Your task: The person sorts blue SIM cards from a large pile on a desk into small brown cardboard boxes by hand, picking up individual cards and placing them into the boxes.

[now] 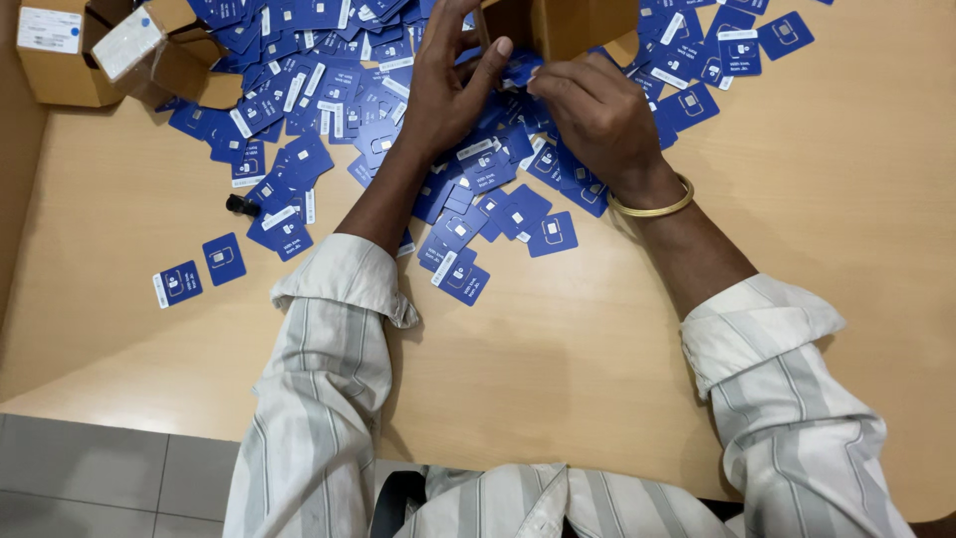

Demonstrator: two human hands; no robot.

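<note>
Several blue cards (329,90), each with a small white chip, lie scattered over a light wooden table (558,359). My left hand (448,85) is raised over the pile with fingers spread upward, its thumb meeting my right hand. My right hand (593,115), with a gold bangle (652,207) on the wrist, rests knuckles-up on the cards, its fingertips pinching a blue card (520,72) between both hands. Both forearms come out of rolled striped sleeves.
Small open cardboard boxes (70,55) stand at the far left corner, and another box (573,25) sits behind my hands. A small black object (242,206) lies among the left cards. Grey floor tiles (100,478) show below the table's near edge.
</note>
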